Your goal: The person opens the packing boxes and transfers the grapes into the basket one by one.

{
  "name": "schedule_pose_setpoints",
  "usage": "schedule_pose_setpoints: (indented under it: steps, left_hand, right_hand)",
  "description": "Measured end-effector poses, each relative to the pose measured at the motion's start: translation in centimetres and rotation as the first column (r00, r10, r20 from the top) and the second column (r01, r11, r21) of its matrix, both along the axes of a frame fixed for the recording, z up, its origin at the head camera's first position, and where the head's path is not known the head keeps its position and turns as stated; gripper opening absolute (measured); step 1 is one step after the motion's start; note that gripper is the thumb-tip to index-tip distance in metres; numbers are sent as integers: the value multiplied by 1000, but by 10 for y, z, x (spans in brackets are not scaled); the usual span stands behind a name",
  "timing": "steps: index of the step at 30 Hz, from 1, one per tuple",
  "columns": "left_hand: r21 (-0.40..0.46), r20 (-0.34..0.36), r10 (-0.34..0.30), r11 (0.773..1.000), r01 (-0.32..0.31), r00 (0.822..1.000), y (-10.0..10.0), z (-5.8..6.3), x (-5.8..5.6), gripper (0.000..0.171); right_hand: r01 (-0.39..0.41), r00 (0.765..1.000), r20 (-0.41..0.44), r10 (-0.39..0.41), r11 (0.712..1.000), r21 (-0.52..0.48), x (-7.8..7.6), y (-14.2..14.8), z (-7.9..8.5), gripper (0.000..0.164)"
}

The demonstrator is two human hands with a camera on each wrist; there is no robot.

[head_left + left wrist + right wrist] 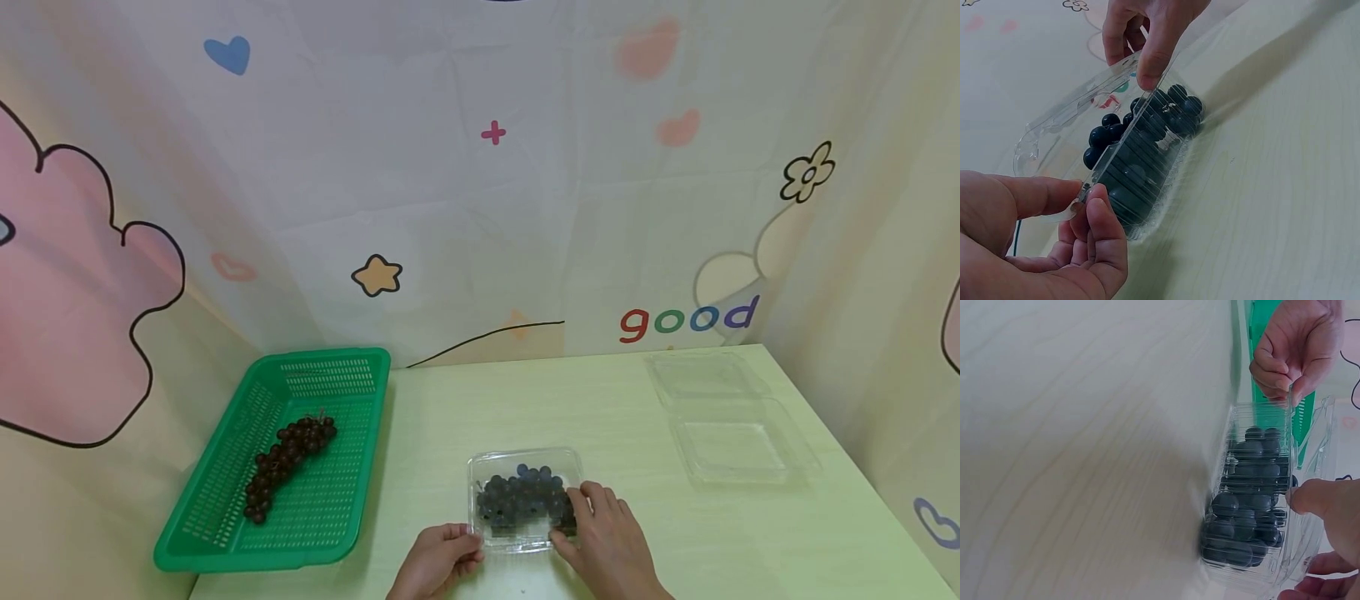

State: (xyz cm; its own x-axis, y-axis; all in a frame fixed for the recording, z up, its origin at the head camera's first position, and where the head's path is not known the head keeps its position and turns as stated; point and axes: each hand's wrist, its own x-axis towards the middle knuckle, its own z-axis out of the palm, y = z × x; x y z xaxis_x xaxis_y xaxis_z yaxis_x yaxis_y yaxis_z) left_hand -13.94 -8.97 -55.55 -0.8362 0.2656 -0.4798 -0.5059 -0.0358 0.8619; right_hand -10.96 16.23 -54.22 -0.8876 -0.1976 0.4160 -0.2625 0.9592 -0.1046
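A clear plastic clamshell box (517, 546) full of dark grapes (517, 497) stands on the table in front of me. Its see-through lid (1054, 128) lies over the grapes; whether the edges are fastened I cannot tell. At the box's front left corner, my left hand (442, 557) pinches the rim between thumb and forefinger. My right hand (611, 537) holds the right side, its thumb on the front rim and its fingers over the lid's edge. The right wrist view shows the grapes (1241, 519) through the ribbed front wall.
To the left, a green plastic basket (367, 467) holds a bunch of dark red grapes (288, 467). An open clear plastic box (738, 446) lies at the back right of the pale table (600, 417). A printed curtain (465, 192) hangs behind.
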Motion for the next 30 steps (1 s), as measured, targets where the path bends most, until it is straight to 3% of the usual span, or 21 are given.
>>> schedule_pose_setpoints:
  steps: [18,30]
  left_hand:
    - [-13,-5,1,1000,-1,1000,1,-4,-3,7]
    - [-20,6,5,1000,-4,1000,1,0,-1,5]
  right_hand:
    - [-11,997,79,15,999,-51,1,-1,-1,52]
    - [-14,997,76,21,997,-81,1,0,-1,52]
